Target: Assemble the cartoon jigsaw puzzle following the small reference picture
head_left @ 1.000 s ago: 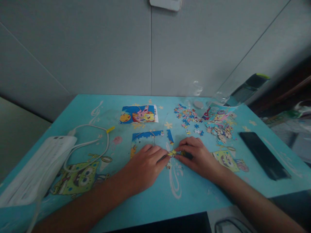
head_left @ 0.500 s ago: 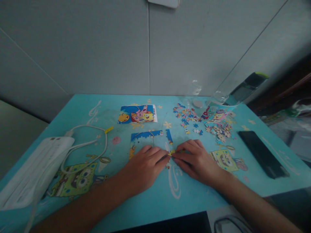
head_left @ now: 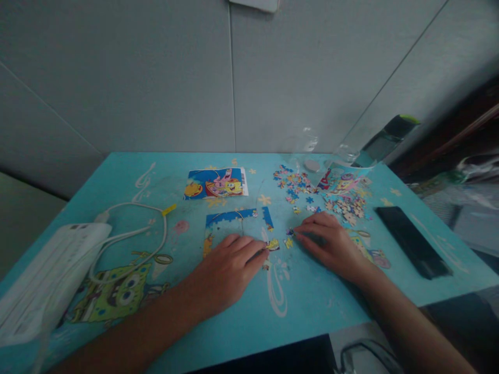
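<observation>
A partly joined jigsaw puzzle frame (head_left: 226, 215) lies flat, with a blue top edge and a yellow piece on its left side. My left hand (head_left: 236, 267) rests over its lower part, thumb and forefinger closed at a joined yellow cluster of puzzle pieces (head_left: 273, 244). Just right of that cluster sits a loose yellow puzzle piece (head_left: 288, 242). The fingertips of my right hand (head_left: 333, 244) are closed on a small dark purple puzzle piece (head_left: 290, 232), low over the table. My left hand hides part of the frame.
A picture card (head_left: 216, 184) lies behind the frame. Loose puzzle pieces (head_left: 346, 208) are heaped at the back right, near a printed bag (head_left: 341, 179) and a clear bottle (head_left: 307, 143). A black case (head_left: 413, 241) lies right; a white power strip (head_left: 58, 270) with cable (head_left: 166, 234) lies left.
My right hand has moved right, away from my left hand, with a purple puzzle piece now showing at its fingertips. The yellow pieces between the hands are uncovered. The view has shifted slightly.
</observation>
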A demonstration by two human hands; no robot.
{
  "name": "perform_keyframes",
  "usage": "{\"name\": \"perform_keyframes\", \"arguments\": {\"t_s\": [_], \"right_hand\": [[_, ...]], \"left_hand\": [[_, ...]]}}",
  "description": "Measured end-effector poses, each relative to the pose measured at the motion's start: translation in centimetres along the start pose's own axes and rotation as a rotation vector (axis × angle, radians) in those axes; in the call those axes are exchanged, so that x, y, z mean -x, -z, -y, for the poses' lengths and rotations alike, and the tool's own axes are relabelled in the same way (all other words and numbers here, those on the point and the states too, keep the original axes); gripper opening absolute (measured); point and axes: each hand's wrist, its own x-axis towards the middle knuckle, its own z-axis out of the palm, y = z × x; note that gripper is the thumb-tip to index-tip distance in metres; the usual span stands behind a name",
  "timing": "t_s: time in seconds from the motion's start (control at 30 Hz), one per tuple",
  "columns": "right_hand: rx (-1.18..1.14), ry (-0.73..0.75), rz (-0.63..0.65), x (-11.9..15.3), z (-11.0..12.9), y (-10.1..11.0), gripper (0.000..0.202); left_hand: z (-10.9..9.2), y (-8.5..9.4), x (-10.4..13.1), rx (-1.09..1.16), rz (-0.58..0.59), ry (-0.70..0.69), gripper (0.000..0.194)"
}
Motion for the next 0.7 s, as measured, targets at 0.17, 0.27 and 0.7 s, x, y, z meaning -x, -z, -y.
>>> {"name": "perform_keyframes", "arguments": {"t_s": [0.17,0.27,0.7], "right_hand": [[0.019,0.059,0.082,-0.04,0.27,-0.31,0.024],[0.033,0.072,0.106,0.01,0.29,-0.44,0.024],[-0.11,-0.016,0.041,-0.05,0.41,-0.82,0.01]], "left_hand": [[0.0,-0.15,-0.03,-0.011,-0.008,-0.014,0.031],[-0.1,-0.17,-0.06,-0.017,-0.021,-0.015,0.03],[-0.12,-0.24,0.05,-0.022,-0.009,-0.011,0.031]]}}
